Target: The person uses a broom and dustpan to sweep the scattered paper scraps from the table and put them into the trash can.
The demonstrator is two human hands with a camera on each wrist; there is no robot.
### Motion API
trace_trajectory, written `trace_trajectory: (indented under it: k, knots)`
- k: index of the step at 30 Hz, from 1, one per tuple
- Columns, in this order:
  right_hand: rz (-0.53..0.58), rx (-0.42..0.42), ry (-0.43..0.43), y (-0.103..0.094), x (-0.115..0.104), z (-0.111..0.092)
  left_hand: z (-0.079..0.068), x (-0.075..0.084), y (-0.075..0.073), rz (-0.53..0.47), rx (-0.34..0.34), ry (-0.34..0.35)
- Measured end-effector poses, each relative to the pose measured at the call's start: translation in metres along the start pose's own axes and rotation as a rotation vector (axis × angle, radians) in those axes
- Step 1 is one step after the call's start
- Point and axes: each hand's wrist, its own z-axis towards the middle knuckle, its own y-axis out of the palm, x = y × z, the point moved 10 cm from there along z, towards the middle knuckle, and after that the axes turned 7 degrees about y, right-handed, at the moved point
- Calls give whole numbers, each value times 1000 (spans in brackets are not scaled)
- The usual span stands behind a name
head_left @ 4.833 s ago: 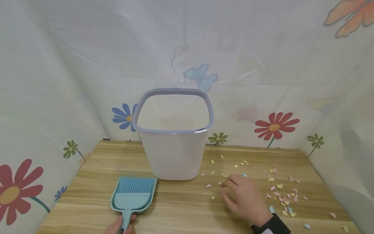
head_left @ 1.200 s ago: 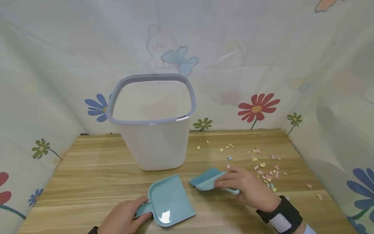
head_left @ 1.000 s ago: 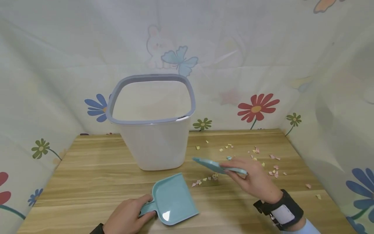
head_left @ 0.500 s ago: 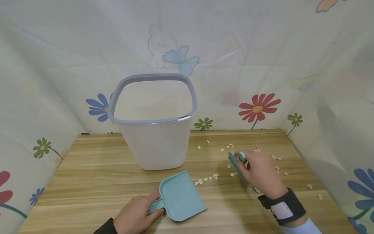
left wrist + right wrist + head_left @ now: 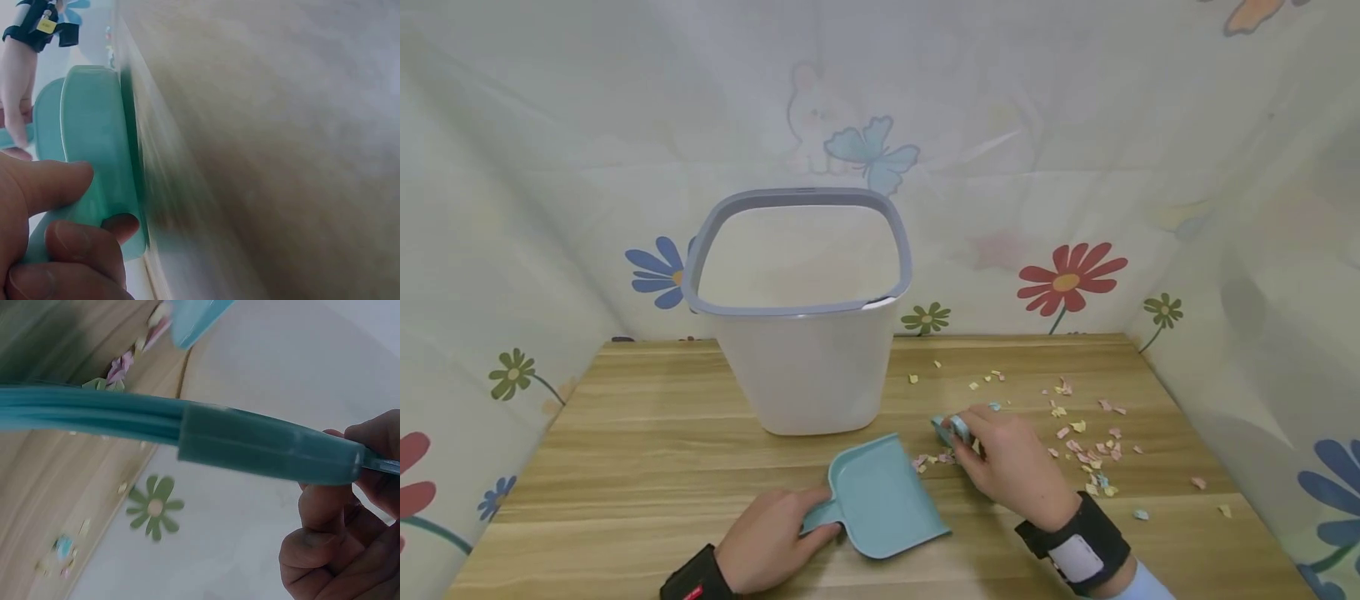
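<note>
My left hand [image 5: 775,537] grips the handle of a teal dustpan [image 5: 887,500], which lies on the table with its front edge toward the right. In the left wrist view, thumb and fingers wrap the handle close behind the dustpan's pan [image 5: 97,137]. A matching hand brush [image 5: 942,429] is held in my right hand [image 5: 1011,467], just right of the dustpan. Its bristles [image 5: 94,412] show in the right wrist view, with fingers pinching the handle end. A short row of paper scraps [image 5: 922,462] lies between brush and dustpan edge; the hand partly hides it.
A white bin [image 5: 820,375] with a grey-blue rim stands behind the dustpan. More pink, yellow and blue paper scraps [image 5: 1097,454] are scattered over the right side of the wooden table [image 5: 625,450]. A flower-printed curtain [image 5: 1000,208] encloses the back and sides.
Brush and dustpan were nested in my left hand at first; my right hand now holds the brush. Lately it has swung left toward the dustpan, which has slid slightly right.
</note>
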Motion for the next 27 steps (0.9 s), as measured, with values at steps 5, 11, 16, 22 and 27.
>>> trace_trajectory:
  k: [5, 11, 16, 22, 27]
  knots:
    - [123, -60, -55, 10, -25, 2, 2, 1, -1, -10, 17, 11]
    - [371, -39, 46, -4, -14, 7, 2, 1, 1, 12, -15, -17]
    - [309, 35, 83, -15, 1, 12, -1, -2, -1, 33, -48, -51]
    - [88, 56, 53, -4, 1, 11, -3, -8, -6, 15, -95, -86]
    - [43, 45, 19, 9, -10, 10, -5, -13, -9, -5, -133, -116]
